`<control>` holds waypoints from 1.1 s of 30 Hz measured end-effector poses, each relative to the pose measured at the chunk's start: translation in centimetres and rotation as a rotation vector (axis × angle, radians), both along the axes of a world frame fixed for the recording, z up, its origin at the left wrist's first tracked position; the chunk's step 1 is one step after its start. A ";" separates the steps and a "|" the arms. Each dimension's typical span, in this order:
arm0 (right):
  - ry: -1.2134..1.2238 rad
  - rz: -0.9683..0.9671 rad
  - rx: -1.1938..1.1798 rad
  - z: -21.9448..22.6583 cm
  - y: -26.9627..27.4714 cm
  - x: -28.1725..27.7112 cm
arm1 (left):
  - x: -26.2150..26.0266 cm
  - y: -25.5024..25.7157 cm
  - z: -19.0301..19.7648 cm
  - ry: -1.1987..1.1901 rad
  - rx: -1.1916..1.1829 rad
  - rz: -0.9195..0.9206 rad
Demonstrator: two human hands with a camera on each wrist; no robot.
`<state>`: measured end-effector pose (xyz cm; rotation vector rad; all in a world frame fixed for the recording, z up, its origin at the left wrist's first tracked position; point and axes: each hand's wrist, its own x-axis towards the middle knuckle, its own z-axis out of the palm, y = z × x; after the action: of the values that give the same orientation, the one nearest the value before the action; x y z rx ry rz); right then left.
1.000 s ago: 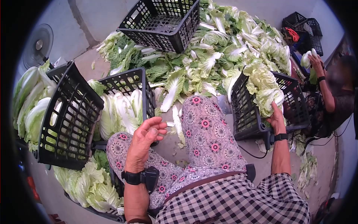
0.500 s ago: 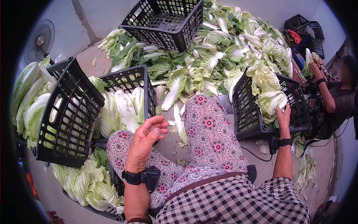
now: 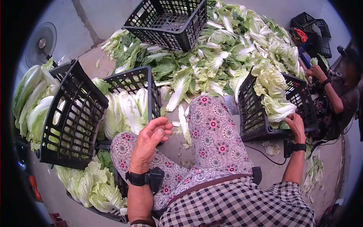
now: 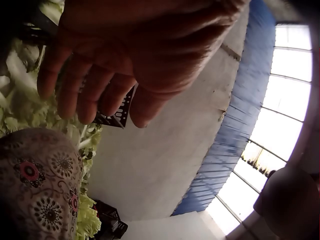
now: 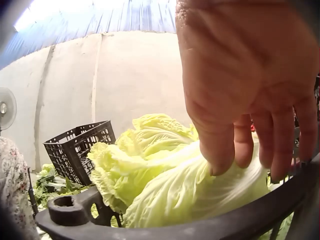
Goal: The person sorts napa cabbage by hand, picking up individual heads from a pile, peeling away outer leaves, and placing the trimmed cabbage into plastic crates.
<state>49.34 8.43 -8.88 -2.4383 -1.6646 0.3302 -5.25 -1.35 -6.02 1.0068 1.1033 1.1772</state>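
Note:
My right hand (image 3: 296, 126) is at the white base of a Chinese cabbage (image 3: 278, 108) lying in the right-hand black crate (image 3: 251, 121). In the right wrist view, its fairly straight fingers (image 5: 282, 135) and thumb hang down over the pale end of the cabbage (image 5: 175, 190), fingertips right at the leaves. Frilly yellow-green leaves point toward the far side of the crate. My left hand (image 3: 153, 136) hovers palm-up above my left knee, its fingers loosely bent and nothing in them. The left wrist view shows that hand's palm (image 4: 135, 45) with the fingers spread slightly apart.
A large pile of loose cabbage leaves (image 3: 211, 60) spreads ahead, with a black crate (image 3: 166, 24) on it. Crates of trimmed cabbages (image 3: 126, 109) stand at left, one tilted crate (image 3: 73, 117) among them. A fan (image 3: 41, 43) stands far left; another person (image 3: 340, 94) sits at right.
My right hand has drawn back from the side of the cabbage toward its base and the crate's near edge. The cabbage has settled in the crate. My left hand has barely moved.

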 end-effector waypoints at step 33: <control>0.869 1.310 -0.026 5.9 3.6 -31.2 | -7.6 -2.3 10.3 0.518 0.250 0.302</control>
<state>18.09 12.07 -2.98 -0.5759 -2.3484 1.2695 -12.89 -3.63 4.27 1.4255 1.5838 1.3570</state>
